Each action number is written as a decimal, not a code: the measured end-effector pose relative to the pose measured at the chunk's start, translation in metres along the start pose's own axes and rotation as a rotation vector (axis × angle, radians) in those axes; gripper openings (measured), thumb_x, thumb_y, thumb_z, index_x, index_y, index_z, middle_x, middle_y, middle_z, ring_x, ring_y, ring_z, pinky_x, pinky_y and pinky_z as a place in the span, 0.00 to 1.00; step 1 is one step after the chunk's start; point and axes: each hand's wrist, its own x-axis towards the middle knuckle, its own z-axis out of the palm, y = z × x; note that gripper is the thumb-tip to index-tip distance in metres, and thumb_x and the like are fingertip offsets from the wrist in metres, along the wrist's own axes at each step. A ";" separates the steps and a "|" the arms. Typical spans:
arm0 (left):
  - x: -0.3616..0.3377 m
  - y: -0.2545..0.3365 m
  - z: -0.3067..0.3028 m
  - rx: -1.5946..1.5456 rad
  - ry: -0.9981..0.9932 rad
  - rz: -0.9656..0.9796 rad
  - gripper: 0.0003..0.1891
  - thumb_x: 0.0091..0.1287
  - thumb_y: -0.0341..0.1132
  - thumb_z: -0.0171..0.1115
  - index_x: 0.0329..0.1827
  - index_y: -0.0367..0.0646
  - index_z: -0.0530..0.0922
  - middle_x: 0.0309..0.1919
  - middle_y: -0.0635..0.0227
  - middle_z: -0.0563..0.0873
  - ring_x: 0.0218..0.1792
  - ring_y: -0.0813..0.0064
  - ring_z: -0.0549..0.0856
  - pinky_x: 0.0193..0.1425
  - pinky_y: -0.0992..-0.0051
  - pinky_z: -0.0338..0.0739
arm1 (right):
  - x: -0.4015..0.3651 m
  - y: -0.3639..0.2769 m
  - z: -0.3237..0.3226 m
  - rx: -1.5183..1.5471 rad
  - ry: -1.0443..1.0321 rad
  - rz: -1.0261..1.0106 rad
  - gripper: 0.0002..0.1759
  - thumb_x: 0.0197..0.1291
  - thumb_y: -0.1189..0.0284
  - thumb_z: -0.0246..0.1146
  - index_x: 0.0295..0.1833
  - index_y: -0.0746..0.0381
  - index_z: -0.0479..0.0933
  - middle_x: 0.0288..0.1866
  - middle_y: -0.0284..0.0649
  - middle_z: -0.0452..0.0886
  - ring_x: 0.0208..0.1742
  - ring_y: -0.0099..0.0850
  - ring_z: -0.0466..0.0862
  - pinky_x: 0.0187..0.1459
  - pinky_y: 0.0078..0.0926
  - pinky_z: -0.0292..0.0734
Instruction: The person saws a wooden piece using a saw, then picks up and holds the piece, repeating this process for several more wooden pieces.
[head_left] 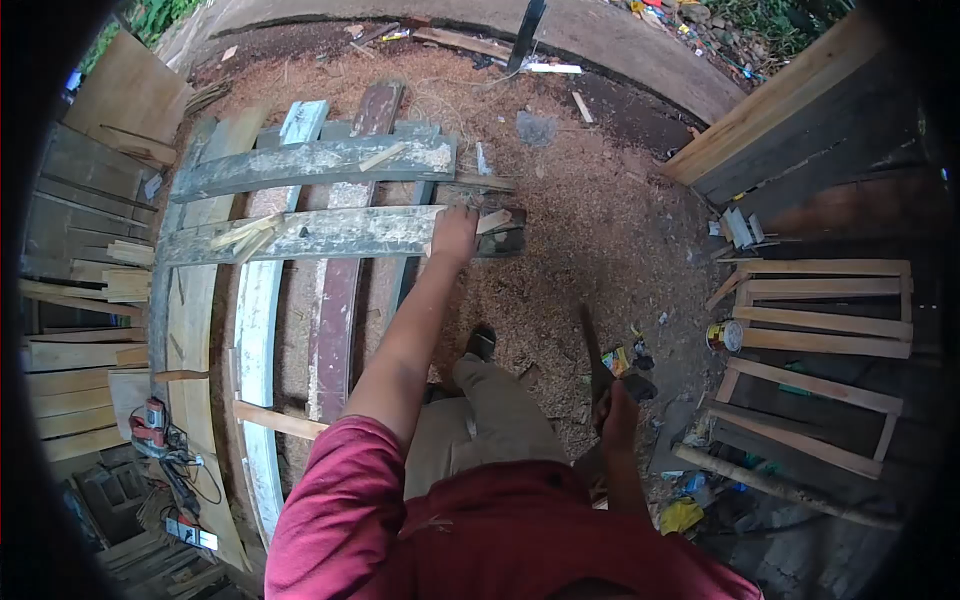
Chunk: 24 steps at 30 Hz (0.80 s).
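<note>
My left hand (456, 232) is closed at the right end of a worn grey plank (350, 232), its fingers curled over a short pale wood piece (493, 221) that sticks out to the right. The plank's surface is flaked with white. Several split wood slivers (248, 235) lie farther left on it. Low on my right side, my right hand (618, 415) grips a long, dark, machete-like tool (592, 345), its narrow end pointing forward, away from the planks. The handle is mostly hidden in the fist.
A second grey plank (310, 165) lies beyond, across white and maroon boards (340, 330). Wood shavings (560, 220) cover the ground. Wooden frames (825, 315) and a paint can (724, 336) stand at right. A red power tool (150, 430) with cords lies at left, near stacked boards (80, 380).
</note>
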 end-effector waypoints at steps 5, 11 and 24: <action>0.018 -0.018 0.028 -0.078 0.018 -0.068 0.24 0.60 0.41 0.76 0.57 0.46 0.79 0.55 0.59 0.81 0.60 0.52 0.79 0.63 0.53 0.73 | 0.049 -0.051 0.056 -0.020 -0.158 0.095 0.22 0.82 0.56 0.56 0.32 0.55 0.70 0.22 0.27 0.66 0.19 0.20 0.68 0.23 0.26 0.64; 0.007 -0.030 0.033 -0.122 0.175 -0.100 0.24 0.61 0.40 0.75 0.59 0.45 0.78 0.63 0.54 0.76 0.68 0.49 0.73 0.72 0.49 0.66 | 0.101 -0.078 0.109 -0.102 -0.360 -0.134 0.23 0.83 0.56 0.57 0.33 0.57 0.70 0.23 0.27 0.68 0.21 0.19 0.70 0.25 0.24 0.66; -0.033 -0.102 0.036 0.002 0.271 -0.365 0.32 0.72 0.49 0.65 0.73 0.42 0.71 0.79 0.44 0.66 0.82 0.41 0.63 0.84 0.40 0.53 | 0.150 -0.100 0.202 -0.252 -0.591 -0.290 0.23 0.79 0.55 0.65 0.38 0.64 0.79 0.24 0.28 0.73 0.26 0.20 0.69 0.29 0.31 0.66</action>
